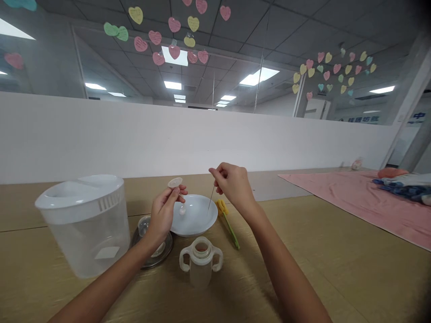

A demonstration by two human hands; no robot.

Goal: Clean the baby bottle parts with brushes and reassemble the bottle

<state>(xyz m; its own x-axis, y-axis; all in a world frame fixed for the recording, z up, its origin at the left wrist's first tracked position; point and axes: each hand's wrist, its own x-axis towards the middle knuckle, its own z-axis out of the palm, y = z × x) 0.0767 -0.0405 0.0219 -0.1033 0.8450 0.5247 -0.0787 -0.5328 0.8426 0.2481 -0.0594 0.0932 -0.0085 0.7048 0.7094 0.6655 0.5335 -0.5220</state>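
Observation:
My left hand (164, 208) pinches a small translucent round disc-like piece (175, 182) over the left rim of a white bowl (197, 226). A small clear rounded piece (182, 209) shows just below those fingers; I cannot tell whether it joins the disc. My right hand (232, 181) is closed on a thin wire-like stick (211, 199), which slants down over the bowl. In front of the bowl stands a two-handled baby bottle (201, 267), upright with its mouth uncovered. A yellow sponge brush with a green handle (230, 226) lies right of the bowl.
A lidded clear plastic bucket (84, 233) stands at the left. Beside it, a dark round tray (164, 255) bears small clear parts, partly hidden by my left wrist. A pink cloth (353, 202) with folded fabrics covers the table's right side; a white wall (168, 139) rises behind.

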